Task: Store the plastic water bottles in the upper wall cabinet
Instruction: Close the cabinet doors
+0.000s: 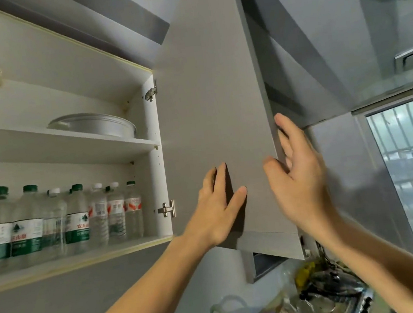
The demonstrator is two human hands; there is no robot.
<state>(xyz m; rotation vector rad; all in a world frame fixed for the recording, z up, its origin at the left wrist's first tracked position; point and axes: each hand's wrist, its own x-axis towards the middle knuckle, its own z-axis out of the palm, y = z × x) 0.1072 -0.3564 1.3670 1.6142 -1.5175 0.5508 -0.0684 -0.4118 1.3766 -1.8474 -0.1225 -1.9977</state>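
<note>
Several light, easily toppled bottles (60, 221) are standing shelved while the left hand (216, 204) is pressing flat and the right hand (293, 171), fingers apart, is taking the door (209, 104) edge.

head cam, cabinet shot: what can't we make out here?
- Head view, bottles on the lower shelf: the row runs off the left edge, so no full count.
- Back-row bottles: hidden by the front ones.
- Metal pan on the upper shelf: contents hidden by its rim.
- Right hand: fingers partly behind the cabinet door edge, and blurred.
- Left hand: its palm faces the door; contact unclear.
- Countertop clutter: blurred, cut by the bottom edge.
</note>
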